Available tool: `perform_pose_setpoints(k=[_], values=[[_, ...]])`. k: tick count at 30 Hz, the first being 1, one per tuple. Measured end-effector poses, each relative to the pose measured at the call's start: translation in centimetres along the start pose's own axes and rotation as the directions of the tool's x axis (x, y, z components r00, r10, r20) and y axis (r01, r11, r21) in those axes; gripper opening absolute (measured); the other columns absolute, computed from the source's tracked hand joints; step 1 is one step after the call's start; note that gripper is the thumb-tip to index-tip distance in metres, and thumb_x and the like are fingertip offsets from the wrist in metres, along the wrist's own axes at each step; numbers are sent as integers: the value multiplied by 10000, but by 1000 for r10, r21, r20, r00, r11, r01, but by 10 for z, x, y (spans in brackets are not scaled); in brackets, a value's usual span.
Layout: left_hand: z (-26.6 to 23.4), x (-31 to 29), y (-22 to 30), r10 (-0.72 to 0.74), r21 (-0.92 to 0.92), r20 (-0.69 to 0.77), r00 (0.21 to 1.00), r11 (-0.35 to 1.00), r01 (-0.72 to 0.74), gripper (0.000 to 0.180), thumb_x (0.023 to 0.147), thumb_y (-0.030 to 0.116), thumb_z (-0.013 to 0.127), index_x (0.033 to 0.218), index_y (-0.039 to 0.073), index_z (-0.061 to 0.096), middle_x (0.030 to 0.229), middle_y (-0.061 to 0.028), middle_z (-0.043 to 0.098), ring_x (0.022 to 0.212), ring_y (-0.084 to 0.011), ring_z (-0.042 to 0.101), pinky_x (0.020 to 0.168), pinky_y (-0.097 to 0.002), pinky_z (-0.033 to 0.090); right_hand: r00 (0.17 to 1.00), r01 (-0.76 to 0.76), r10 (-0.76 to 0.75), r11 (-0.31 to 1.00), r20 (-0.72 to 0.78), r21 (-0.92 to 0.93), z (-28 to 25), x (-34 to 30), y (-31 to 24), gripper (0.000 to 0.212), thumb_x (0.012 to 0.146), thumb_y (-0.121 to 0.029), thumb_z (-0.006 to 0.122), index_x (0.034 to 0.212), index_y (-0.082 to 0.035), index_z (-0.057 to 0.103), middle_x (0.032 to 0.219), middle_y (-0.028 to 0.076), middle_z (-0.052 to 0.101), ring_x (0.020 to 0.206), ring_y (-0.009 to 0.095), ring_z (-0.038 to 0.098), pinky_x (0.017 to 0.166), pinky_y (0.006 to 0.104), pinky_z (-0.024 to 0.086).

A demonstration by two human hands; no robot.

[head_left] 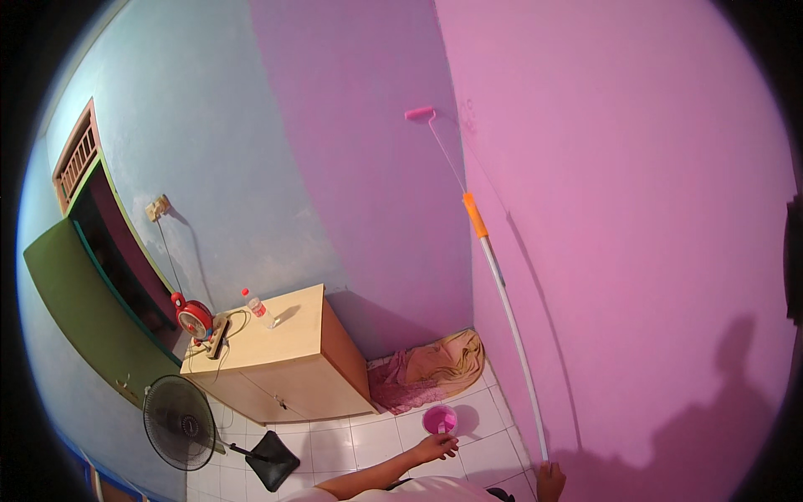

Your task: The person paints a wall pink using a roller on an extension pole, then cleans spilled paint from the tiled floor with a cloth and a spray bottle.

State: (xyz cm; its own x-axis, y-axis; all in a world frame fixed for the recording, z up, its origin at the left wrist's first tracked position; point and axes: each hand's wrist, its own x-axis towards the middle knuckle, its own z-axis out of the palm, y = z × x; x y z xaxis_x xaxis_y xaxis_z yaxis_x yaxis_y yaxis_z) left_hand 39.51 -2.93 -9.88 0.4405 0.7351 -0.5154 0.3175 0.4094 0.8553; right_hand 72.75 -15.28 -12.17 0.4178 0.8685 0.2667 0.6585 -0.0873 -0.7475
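My right hand [550,483] is wrapped round the lower end of a long silver pole with an orange grip [475,215]. At its top sits a pink-coated paint roller [420,114], held up by the purple wall [368,125] near the corner. Whether the roller touches that wall I cannot tell. My left hand [437,448] is held low and empty, its fingers loosely bent and apart. Just beyond it in the view a small tub of pink paint [440,419] stands on the tiled floor.
A pale wooden cabinet [272,360] bears a bottle [258,309], a small red fan [194,318] and a power strip [219,337]. A black standing fan [179,422] is at the left. Crumpled cloths [431,368] lie in the corner. A green door [88,309] stands open.
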Motion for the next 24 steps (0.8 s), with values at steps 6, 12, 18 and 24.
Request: perform_pose_setpoints(k=[6,12,18,24], values=[[9,13,0,12,34,38,999,999,-14,451,942,384,476,1218,27,492,1082,-92,608,932,-180,625,742,-306,514,999,-3,4,999,-33,51,-13,-19,-21,305,903,-291,533,797,-10,592,578,244,515,501,400,492,463,456,371],[9,13,-7,35,70,46,998,997,-38,452,945,386,470,1216,25,487,1081,-91,609,928,-175,628,722,-295,516,996,65,-54,984,-72,168,39,28,-34,302,906,-210,534,701,2,469,496,153,452,428,292,454,438,402,335],[-4,-2,-24,11,33,-9,1000,999,-10,442,945,381,471,1195,17,497,1079,-96,614,929,-186,634,713,-299,522,999,40,-41,977,-1,207,44,78,-124,327,917,-249,518,715,6,487,533,162,476,480,297,483,476,399,357],[-12,-10,-40,-26,21,-56,998,999,27,443,950,375,459,1198,10,498,1074,-103,617,931,-190,636,723,-304,526,994,25,-32,997,102,73,51,59,-109,318,899,-302,535,799,0,546,613,233,554,588,436,550,520,485,401]])
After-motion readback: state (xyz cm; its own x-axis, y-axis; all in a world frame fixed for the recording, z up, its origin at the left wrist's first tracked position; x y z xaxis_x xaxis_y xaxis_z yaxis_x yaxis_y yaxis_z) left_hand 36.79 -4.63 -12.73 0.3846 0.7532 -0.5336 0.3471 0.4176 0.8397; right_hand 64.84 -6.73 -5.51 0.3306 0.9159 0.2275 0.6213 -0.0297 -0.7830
